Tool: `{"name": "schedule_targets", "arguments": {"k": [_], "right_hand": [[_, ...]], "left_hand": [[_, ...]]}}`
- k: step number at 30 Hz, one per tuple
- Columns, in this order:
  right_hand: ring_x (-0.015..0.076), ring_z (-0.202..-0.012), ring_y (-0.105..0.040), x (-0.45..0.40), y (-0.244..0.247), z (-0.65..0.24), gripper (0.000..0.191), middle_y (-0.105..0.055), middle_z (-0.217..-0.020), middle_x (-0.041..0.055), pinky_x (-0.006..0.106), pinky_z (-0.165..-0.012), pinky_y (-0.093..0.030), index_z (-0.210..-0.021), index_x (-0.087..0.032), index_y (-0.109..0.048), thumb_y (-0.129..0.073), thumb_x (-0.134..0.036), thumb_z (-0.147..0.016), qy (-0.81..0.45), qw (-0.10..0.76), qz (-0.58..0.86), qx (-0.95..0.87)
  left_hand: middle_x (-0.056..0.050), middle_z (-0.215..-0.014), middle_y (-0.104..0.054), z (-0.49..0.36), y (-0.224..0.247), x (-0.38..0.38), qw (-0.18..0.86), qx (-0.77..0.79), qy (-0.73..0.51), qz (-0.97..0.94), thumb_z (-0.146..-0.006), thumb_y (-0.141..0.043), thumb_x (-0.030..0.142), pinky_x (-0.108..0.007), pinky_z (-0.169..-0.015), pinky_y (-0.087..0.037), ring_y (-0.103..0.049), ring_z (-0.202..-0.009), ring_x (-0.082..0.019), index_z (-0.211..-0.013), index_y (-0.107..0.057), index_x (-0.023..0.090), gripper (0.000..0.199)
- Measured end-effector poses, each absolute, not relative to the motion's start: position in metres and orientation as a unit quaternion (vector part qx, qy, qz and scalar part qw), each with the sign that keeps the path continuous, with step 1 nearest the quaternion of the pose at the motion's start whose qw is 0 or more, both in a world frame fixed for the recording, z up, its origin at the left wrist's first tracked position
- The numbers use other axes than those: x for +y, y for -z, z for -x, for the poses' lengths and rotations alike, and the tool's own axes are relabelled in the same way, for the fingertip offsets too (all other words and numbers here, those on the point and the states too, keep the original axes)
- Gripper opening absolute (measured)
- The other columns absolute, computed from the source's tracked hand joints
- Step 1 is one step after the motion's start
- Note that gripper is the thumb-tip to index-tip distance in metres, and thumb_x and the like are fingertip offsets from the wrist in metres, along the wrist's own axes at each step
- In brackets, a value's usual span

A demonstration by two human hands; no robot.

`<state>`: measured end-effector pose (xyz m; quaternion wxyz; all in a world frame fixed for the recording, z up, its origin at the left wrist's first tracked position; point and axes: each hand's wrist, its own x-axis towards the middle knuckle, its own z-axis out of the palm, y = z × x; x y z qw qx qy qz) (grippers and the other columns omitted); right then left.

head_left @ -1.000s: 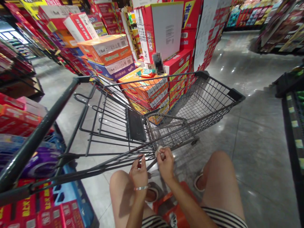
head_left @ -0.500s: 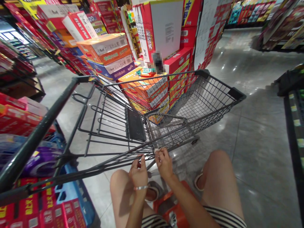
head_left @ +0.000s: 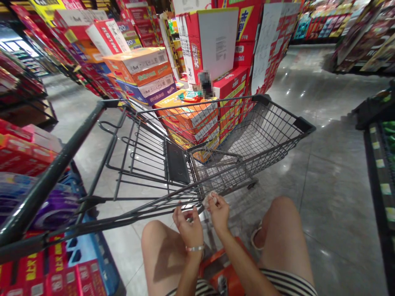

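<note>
A dark metal shopping cart [head_left: 222, 189] stands tilted across my view, its wire side close in front of both hands. Between the fingertips of my right hand [head_left: 219, 213] is a small crumpled whitish piece, like a tissue or wipe [head_left: 209, 200], beside the lower side rail. My left hand [head_left: 189, 230], with a bracelet at its wrist, is just left of it, fingers curved and apart, holding nothing that I can see. Its fingertips are close to the cart's lower bars; whether they touch cannot be made out. Below my forearms sits an orange basket [head_left: 230, 276], partly hidden.
Stacked cartons [head_left: 187, 115] rise beyond the cart, with a small green-and-orange packet [head_left: 190, 96] on top. At the left, a blue crate [head_left: 103, 246] stands by red boxes [head_left: 66, 279]. A dark shelf edge [head_left: 381, 185] runs down the right. Grey tiles [head_left: 333, 185] form the floor.
My left hand has moved right, towards the right hand, and its fingers have spread. My right hand has shifted slightly right, and more of the whitish piece shows. The cart looks unmoved.
</note>
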<state>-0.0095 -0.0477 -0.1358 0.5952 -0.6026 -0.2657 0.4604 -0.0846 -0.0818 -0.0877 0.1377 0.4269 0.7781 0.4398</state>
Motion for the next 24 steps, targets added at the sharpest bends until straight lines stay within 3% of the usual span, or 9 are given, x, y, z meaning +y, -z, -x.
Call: {"name": "schedule_targets", "arguments": {"k": [2, 5, 9, 13, 21, 24], "right_hand": [[0.0162, -0.059, -0.059, -0.046, 0.132, 0.02, 0.04, -0.067, -0.093, 0.0108, 0.027, -0.045, -0.047, -0.091, -0.013, -0.073, -0.064, -0.046, -0.07, -0.502, 0.592, 0.588, -0.229], [0.0165, -0.062, -0.06, -0.048, 0.13, 0.028, 0.037, -0.067, -0.092, 0.01, 0.027, -0.05, -0.049, -0.09, -0.014, -0.073, -0.064, -0.045, -0.071, -0.501, 0.597, 0.576, -0.246], [0.0186, -0.078, -0.062, -0.044, 0.133, 0.026, 0.028, -0.067, -0.087, 0.0092, 0.029, -0.068, -0.052, -0.085, -0.015, -0.072, -0.062, -0.039, -0.076, -0.428, 0.613, 0.587, -0.31], [0.0174, -0.07, -0.06, -0.035, 0.149, 0.02, 0.026, -0.063, -0.081, 0.0072, 0.03, -0.064, -0.052, -0.082, -0.015, -0.07, -0.059, -0.038, -0.077, -0.416, 0.605, 0.583, -0.349], [0.0206, -0.081, -0.062, -0.028, 0.187, 0.003, 0.023, -0.068, -0.085, 0.0095, 0.036, -0.082, -0.05, -0.086, -0.016, -0.072, -0.058, -0.029, -0.074, -0.381, 0.552, 0.626, -0.399], [0.0214, -0.077, -0.063, -0.022, 0.189, 0.001, 0.019, -0.068, -0.077, 0.0088, 0.036, -0.077, -0.052, -0.076, -0.016, -0.072, -0.063, -0.031, -0.067, -0.419, 0.554, 0.619, -0.367]], "left_hand": [[-0.016, -0.105, -0.056, 0.073, 0.09, -0.089, 0.053, 0.759, -0.48, -0.436, -0.087, -0.047, 0.04, -0.041, -0.081, -0.05, -0.057, -0.075, -0.021, -0.134, -0.036, 0.014, 0.055], [-0.017, -0.11, -0.055, 0.066, 0.095, -0.093, -0.03, 0.722, -0.487, -0.49, -0.089, -0.045, 0.031, -0.041, -0.085, -0.05, -0.058, -0.087, -0.023, -0.126, -0.048, 0.016, 0.04], [-0.016, -0.127, -0.053, 0.077, 0.102, -0.084, 0.017, 0.716, -0.359, -0.599, -0.089, -0.036, 0.023, -0.039, -0.087, -0.051, -0.059, -0.103, -0.023, -0.116, -0.06, 0.016, 0.036], [-0.016, -0.132, -0.054, 0.095, 0.109, -0.076, 0.004, 0.728, -0.232, -0.646, -0.089, -0.036, 0.017, -0.04, -0.091, -0.048, -0.059, -0.109, -0.024, -0.123, -0.058, 0.017, 0.041], [-0.01, -0.122, -0.063, 0.109, 0.12, -0.071, -0.041, 0.725, -0.232, -0.647, -0.093, -0.041, 0.028, -0.03, -0.076, -0.051, -0.066, -0.084, -0.018, -0.12, -0.062, 0.022, 0.035], [-0.009, -0.114, -0.066, 0.114, 0.118, -0.064, -0.046, 0.721, -0.241, -0.648, -0.093, -0.044, 0.029, -0.029, -0.074, -0.051, -0.066, -0.084, -0.018, -0.115, -0.065, 0.023, 0.031]]}}
